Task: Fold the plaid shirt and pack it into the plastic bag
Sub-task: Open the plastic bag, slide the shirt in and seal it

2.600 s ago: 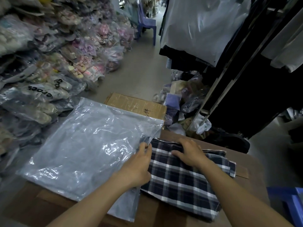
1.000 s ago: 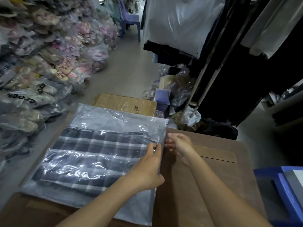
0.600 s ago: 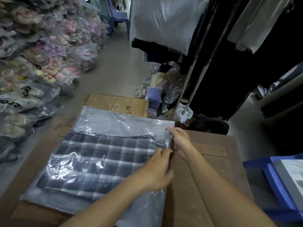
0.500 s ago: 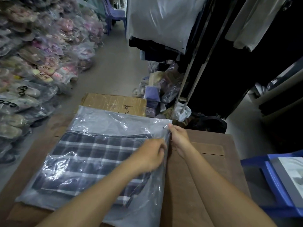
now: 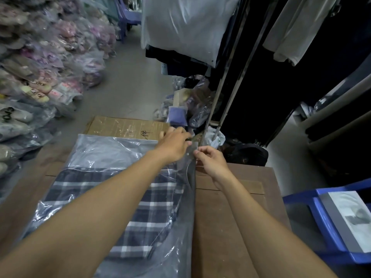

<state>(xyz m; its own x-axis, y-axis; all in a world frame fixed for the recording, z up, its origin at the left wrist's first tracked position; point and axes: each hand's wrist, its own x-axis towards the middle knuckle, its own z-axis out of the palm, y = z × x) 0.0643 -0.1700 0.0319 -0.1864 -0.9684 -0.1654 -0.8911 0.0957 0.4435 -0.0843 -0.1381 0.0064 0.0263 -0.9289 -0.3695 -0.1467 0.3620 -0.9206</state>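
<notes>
The folded navy-and-white plaid shirt (image 5: 148, 213) lies inside the clear plastic bag (image 5: 104, 151), flat on the brown table (image 5: 230, 217). The bag's mouth runs along its right edge. My left hand (image 5: 174, 144) reaches across to the far right corner of the bag and pinches the plastic there. My right hand (image 5: 208, 159) sits just beside it, fingers pinched on the same far end of the bag's open edge. My left forearm covers part of the shirt.
A cardboard box (image 5: 124, 127) lies just beyond the bag. Bagged shoes (image 5: 40, 77) pile up on the left. A metal clothes rack (image 5: 230, 77) with dark garments stands at right, clutter at its foot. A blue plastic stool (image 5: 331, 221) stands at the table's right side.
The shirt, earlier outside on the table, is now inside the bag. Both hands have moved along the bag's open edge to its far corner.
</notes>
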